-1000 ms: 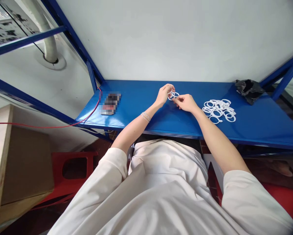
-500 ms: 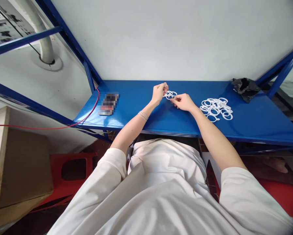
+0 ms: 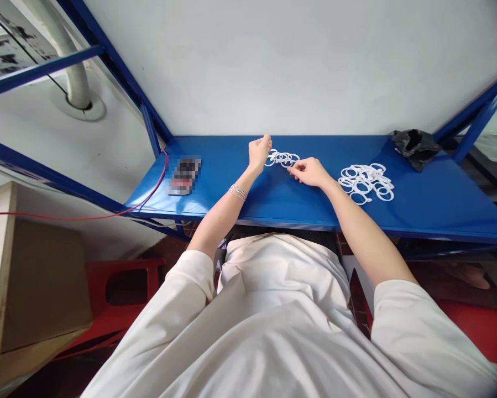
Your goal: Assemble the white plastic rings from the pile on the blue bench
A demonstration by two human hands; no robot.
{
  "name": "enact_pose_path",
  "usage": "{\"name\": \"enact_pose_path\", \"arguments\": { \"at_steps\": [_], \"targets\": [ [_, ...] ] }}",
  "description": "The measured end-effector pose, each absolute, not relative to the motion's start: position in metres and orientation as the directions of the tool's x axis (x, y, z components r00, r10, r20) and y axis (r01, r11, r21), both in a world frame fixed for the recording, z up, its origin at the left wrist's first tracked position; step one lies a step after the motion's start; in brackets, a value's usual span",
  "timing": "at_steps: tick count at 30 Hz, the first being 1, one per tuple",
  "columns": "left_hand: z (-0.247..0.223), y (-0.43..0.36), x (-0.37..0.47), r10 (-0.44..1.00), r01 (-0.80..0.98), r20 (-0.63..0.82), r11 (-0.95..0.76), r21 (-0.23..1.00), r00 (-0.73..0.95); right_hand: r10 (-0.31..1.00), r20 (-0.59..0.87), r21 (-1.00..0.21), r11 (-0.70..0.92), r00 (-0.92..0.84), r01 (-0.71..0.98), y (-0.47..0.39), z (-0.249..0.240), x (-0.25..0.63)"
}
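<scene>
Over the blue table (image 3: 231,193), my left hand (image 3: 260,153) is closed, fingers curled inward. Whatever it holds is hidden by the hand. Just to its right lies a small group of white curtain rings (image 3: 282,159), overlapping in a row, each with what looks like a small eyelet. My right hand (image 3: 310,172) pinches the near right edge of this group between thumb and forefinger. Farther right, a loose pile of similar white rings (image 3: 365,182) lies on the tabletop beyond my right forearm.
A crumpled black plastic bag (image 3: 416,148) sits at the table's back right. On the left lies a blurred-out flat object (image 3: 184,177), near a red cable (image 3: 148,198). Blue frame posts (image 3: 151,130) and a white wall (image 3: 298,66) bound the table. Red stools (image 3: 124,284) stand below.
My left hand has shifted left and slightly up, away from my right hand. More of the white ring group now shows between them. My right hand has hardly moved.
</scene>
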State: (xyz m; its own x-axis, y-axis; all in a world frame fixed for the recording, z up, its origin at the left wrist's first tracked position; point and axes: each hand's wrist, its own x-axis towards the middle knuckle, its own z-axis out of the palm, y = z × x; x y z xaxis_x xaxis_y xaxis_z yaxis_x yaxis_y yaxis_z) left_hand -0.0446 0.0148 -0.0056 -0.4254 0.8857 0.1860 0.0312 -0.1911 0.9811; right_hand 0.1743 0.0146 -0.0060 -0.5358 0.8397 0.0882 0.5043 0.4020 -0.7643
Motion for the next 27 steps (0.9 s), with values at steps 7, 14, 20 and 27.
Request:
{"name": "enact_pose_path", "arguments": {
  "at_steps": [7,14,20,27],
  "targets": [
    [-0.006,0.005,-0.04,0.898,0.517,0.337,-0.154,0.842,-0.282,0.855,0.153,-0.707,0.445,-0.495,0.549,0.018,-0.009,0.174],
    [-0.012,0.01,-0.043,0.922,0.716,0.331,-0.092,0.692,-0.202,0.895,0.255,-0.534,0.446,-0.366,0.718,0.033,-0.014,0.182],
    [-0.017,0.012,-0.044,0.929,0.724,0.3,-0.055,0.688,-0.215,0.954,0.293,-0.45,0.072,0.071,0.89,0.052,-0.015,0.215],
    [-0.015,0.009,-0.042,0.929,0.72,0.298,-0.052,0.692,-0.219,0.98,0.034,-0.485,-0.155,0.196,0.861,0.061,0.001,0.25]
  ]
}}
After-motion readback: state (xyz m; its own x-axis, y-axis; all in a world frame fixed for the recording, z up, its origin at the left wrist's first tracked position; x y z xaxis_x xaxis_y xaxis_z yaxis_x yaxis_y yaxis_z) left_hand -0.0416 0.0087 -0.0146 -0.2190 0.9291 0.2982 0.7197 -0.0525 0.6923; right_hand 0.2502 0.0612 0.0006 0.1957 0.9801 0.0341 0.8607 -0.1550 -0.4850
